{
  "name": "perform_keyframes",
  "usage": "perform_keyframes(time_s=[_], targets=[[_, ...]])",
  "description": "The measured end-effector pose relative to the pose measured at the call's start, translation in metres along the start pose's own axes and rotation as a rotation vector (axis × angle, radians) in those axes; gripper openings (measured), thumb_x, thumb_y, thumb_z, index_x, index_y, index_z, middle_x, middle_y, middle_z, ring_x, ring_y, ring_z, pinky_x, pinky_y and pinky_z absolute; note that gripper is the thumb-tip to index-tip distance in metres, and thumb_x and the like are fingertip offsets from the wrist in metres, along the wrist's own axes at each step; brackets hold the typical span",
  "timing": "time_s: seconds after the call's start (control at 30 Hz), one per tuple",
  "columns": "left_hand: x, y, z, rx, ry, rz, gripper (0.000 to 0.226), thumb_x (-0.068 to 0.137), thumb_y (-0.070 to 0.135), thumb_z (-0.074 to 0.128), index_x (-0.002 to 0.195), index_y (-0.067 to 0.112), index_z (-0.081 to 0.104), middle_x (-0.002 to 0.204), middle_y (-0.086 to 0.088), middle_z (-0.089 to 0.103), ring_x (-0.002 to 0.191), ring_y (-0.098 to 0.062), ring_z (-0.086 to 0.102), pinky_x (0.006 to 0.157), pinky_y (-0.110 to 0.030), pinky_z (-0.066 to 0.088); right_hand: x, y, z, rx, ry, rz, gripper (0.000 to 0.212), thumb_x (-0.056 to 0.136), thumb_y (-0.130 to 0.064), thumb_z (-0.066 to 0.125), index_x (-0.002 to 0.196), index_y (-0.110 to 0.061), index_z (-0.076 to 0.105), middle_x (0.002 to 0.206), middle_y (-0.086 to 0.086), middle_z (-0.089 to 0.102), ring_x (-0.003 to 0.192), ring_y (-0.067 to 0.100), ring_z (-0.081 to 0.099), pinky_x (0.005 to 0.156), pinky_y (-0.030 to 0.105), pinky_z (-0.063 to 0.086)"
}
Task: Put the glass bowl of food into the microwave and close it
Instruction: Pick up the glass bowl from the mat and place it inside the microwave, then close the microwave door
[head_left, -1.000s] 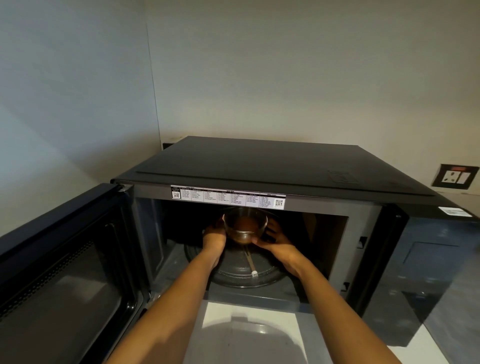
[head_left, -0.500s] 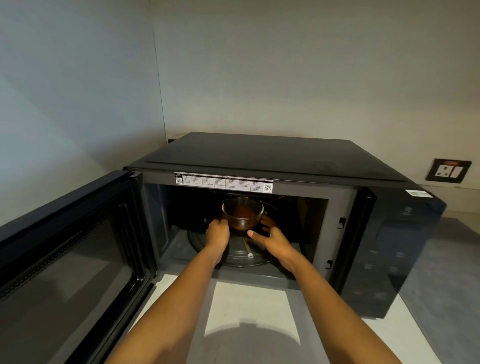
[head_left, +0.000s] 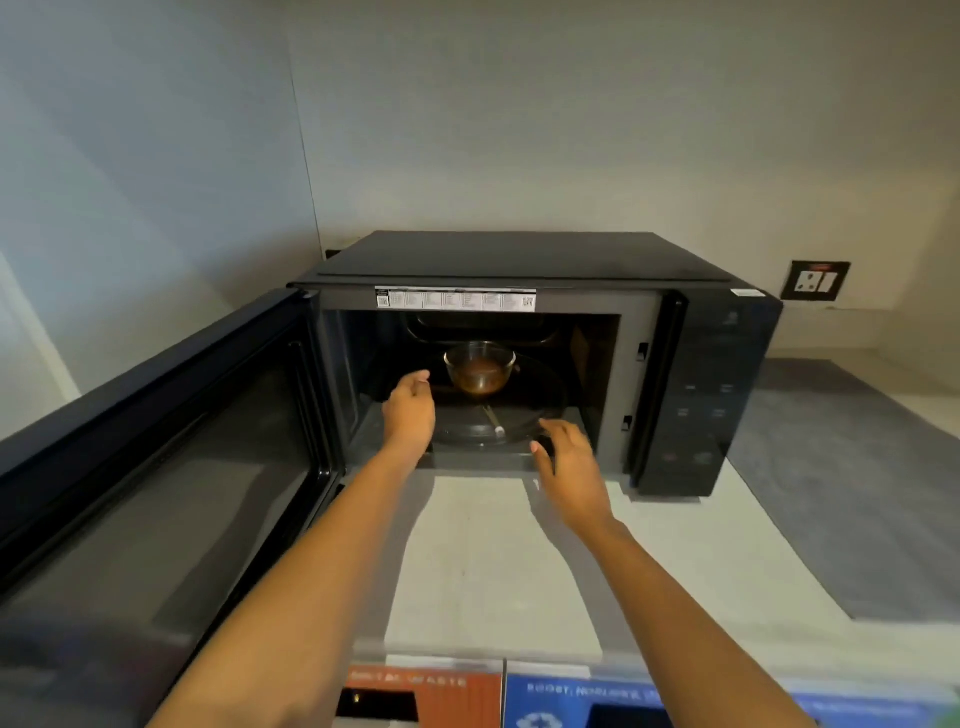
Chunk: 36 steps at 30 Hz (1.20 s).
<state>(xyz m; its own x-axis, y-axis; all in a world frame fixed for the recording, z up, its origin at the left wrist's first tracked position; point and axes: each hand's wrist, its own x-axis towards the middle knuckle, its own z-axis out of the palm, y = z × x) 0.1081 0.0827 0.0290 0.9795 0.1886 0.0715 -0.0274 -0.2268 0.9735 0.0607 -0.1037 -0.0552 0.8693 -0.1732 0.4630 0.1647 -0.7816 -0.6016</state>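
Observation:
A black microwave (head_left: 519, 260) stands on a pale counter, its door (head_left: 156, 467) swung wide to the left. Inside, a small glass bowl (head_left: 479, 369) with brown food rests on the round glass turntable (head_left: 498, 426), toward the back. My left hand (head_left: 410, 410) hovers at the cavity's left front, fingers loosely apart, a little left of the bowl and not touching it. My right hand (head_left: 566, 460) is at the cavity's front lip, right of centre, fingers spread and empty.
The microwave's control panel (head_left: 706, 395) is on its right side. A wall socket (head_left: 818, 280) sits on the back wall to the right. A grey mat (head_left: 857, 493) covers the counter on the right. Orange and blue labelled bins (head_left: 498, 696) sit below the counter edge.
Both hands have let go of the bowl and drawn back toward the cavity's front. The bowl now stands on the turntable. The view has pulled back from the microwave.

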Motion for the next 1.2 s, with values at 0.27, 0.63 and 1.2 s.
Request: perform_keyframes(time_s=[0.27, 0.63, 1.2], targets=[[-0.049, 0.014, -0.044, 0.147, 0.06, 0.164, 0.038, 0.101, 0.02, 0.03, 0.13, 0.016, 0.055, 0.127, -0.016, 0.058, 0.09, -0.021, 0.057, 0.076, -0.027, 0.039, -0.063, 0.007, -0.026, -0.102, -0.04, 0.151, 0.045, 0.097, -0.033, 0.041, 0.139, -0.016, 0.038, 0.146, 0.004, 0.04, 0.131, 0.022, 0.04, 0.106, 0.032, 0.035], [-0.069, 0.061, -0.095, 0.687, 0.447, 0.601, 0.035, 0.093, 0.005, 0.041, 0.122, 0.0, 0.059, 0.124, -0.02, 0.062, 0.118, -0.035, 0.055, 0.11, -0.044, 0.036, -0.112, 0.039, -0.045, -0.338, -0.271, 0.331, 0.06, 0.098, -0.042, 0.025, 0.148, -0.012, 0.011, 0.158, 0.005, 0.011, 0.145, 0.023, 0.011, 0.119, 0.038, 0.016], [-0.072, 0.077, -0.134, 1.363, 0.455, 0.169, 0.049, 0.096, 0.022, 0.041, 0.138, -0.004, 0.039, 0.135, -0.028, 0.049, 0.124, -0.044, 0.043, 0.107, -0.047, 0.032, -0.108, 0.047, -0.042, -0.523, -0.44, 0.294, 0.06, 0.098, -0.044, 0.01, 0.148, -0.013, -0.003, 0.159, 0.005, -0.006, 0.146, 0.023, -0.006, 0.12, 0.037, 0.0]])
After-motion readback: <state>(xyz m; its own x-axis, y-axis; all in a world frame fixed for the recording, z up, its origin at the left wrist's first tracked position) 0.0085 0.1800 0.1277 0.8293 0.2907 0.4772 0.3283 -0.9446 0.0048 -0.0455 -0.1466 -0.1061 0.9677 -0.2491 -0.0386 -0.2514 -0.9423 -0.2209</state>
